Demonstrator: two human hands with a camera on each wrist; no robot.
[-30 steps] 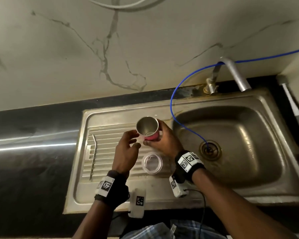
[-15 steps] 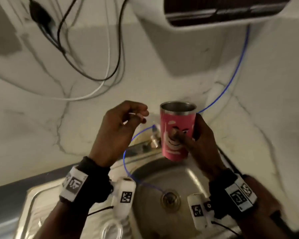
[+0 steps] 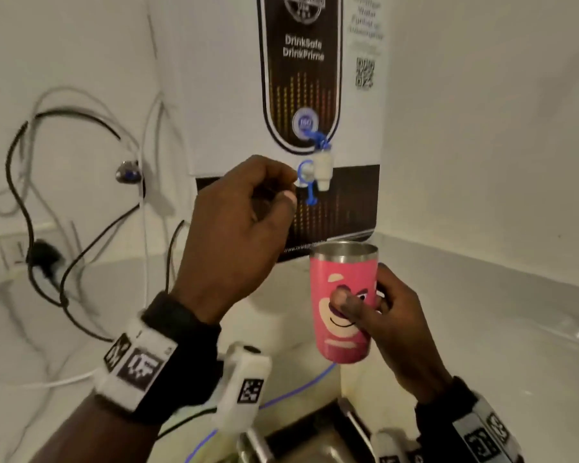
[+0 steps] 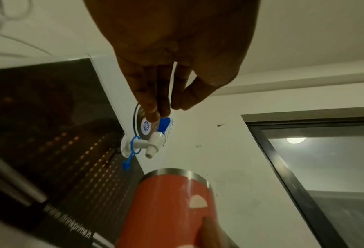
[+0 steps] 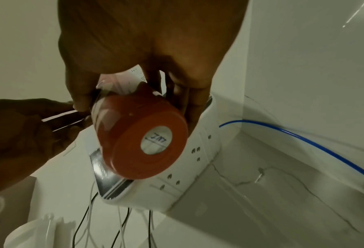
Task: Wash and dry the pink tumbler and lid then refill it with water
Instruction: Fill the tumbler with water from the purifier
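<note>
A second ago the pink steel tumbler with a cartoon bear face (image 3: 343, 302) was held low over the draining side of the steel sink; now it has come up in front of the white wall-mounted water purifier with a black front panel (image 3: 358, 105), so the washing and drying appear to be done and the refill is about to start. The right hand (image 3: 393, 324) grips the tumbler around its middle, thumb across the bear's face, keeping it upright with the open steel rim just below and slightly right of the white plastic tap with a blue lever (image 3: 320, 163). The left hand (image 3: 238, 235) has risen too, fingers curled and bunched toward the thumb beside the tap; from the left wrist view the fingertips (image 4: 153, 115) sit at the blue lever, though whether they press it yet I cannot tell. No water shows at the spout, and the tumbler's inside is hidden from every view (probably empty). The lid is out of sight. Only a corner of the steel sink (image 3: 318, 439) shows at the bottom edge.
</note>
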